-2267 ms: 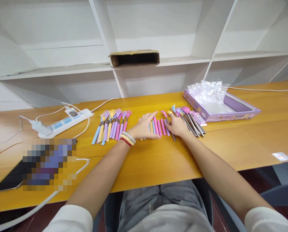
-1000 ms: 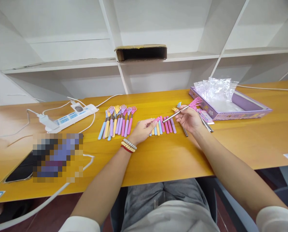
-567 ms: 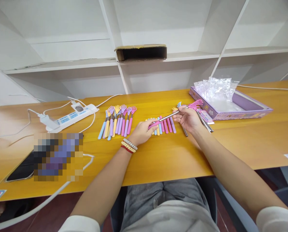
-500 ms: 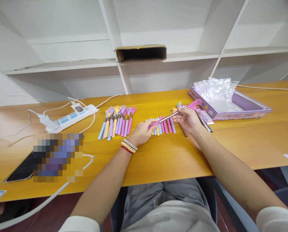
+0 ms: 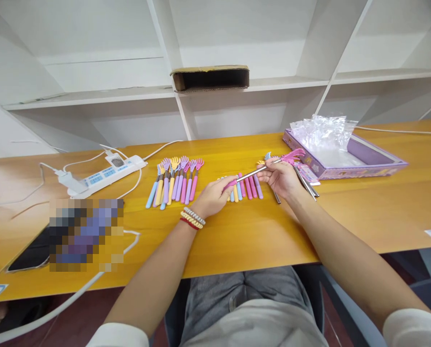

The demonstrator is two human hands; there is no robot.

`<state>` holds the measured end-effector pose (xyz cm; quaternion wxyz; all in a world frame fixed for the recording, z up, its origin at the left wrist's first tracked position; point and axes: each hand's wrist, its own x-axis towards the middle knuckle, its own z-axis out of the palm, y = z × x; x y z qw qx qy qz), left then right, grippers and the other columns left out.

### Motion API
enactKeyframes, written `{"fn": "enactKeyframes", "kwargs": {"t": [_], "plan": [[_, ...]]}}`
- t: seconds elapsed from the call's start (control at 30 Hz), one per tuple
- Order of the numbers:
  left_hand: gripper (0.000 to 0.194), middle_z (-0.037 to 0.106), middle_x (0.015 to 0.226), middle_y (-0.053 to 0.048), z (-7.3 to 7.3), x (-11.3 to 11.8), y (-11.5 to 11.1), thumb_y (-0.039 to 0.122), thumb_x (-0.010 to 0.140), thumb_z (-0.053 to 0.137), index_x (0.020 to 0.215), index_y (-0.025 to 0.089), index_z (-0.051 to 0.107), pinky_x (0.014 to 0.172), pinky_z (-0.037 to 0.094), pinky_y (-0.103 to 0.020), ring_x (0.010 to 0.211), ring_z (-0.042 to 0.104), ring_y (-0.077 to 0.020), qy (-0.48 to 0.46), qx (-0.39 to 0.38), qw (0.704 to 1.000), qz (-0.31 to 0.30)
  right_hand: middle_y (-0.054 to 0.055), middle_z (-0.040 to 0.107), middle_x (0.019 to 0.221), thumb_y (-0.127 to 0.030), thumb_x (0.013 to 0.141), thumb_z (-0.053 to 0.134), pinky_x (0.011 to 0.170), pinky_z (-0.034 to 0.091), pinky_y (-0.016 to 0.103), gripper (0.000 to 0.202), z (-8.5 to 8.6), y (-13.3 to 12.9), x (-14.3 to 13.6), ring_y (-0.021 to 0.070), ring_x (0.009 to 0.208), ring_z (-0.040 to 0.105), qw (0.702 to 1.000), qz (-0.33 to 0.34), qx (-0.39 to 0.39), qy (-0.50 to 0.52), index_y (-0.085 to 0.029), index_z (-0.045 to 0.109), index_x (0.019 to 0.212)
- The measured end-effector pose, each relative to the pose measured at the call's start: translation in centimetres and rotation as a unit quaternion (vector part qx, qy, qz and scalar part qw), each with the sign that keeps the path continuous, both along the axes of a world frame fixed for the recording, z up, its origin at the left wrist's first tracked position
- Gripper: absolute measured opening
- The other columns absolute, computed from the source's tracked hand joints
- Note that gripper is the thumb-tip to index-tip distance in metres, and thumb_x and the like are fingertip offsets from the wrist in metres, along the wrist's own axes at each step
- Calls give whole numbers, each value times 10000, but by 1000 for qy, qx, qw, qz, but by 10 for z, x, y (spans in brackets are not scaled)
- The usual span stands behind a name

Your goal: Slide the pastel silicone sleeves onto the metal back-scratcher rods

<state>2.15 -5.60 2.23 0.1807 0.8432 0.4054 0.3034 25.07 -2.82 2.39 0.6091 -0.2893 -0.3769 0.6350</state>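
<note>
A back scratcher with a metal rod slants between my two hands over the table. My left hand is closed around its pink handle. Up by the pink claw head, my right hand pinches the rod. Below the rod lies a row of loose handles in pink, purple, yellow and blue, partly covered by my left hand. To the left, several back scratchers lie side by side, claws pointing away from me. Loose metal rods and blue and yellow claw heads lie around my right hand, partly hidden.
A purple box tray with clear plastic bags stands at the right. On the left are a white power strip with cables and a dark phone-like slab beside a blurred patch. White shelves hold a cardboard box behind the table.
Both hands keep their hold on the back scratcher and stay almost in place. Its pink claw head has shifted very slightly to the right.
</note>
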Motion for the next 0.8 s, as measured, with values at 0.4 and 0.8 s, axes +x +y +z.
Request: {"fn": "enactKeyframes", "kwargs": {"t": [0.4,0.8], "plan": [[408,684,1144,-44,-4,-3,2,449,937,412,1191,229,643,905,471,-317,1054,626,-211,68,26,994,82,30,710,722,-271,647,783,456,532,243,228,1,-7,1,175,586,687,991,38,58,-112,-171,642,796],[366,717,1045,-31,2,-19,11,408,939,399,1084,238,689,825,466,-289,979,646,-200,118,56,983,128,18,639,578,-406,627,771,380,395,206,304,4,-1,3,92,427,544,990,-53,12,-132,-152,609,662]]}}
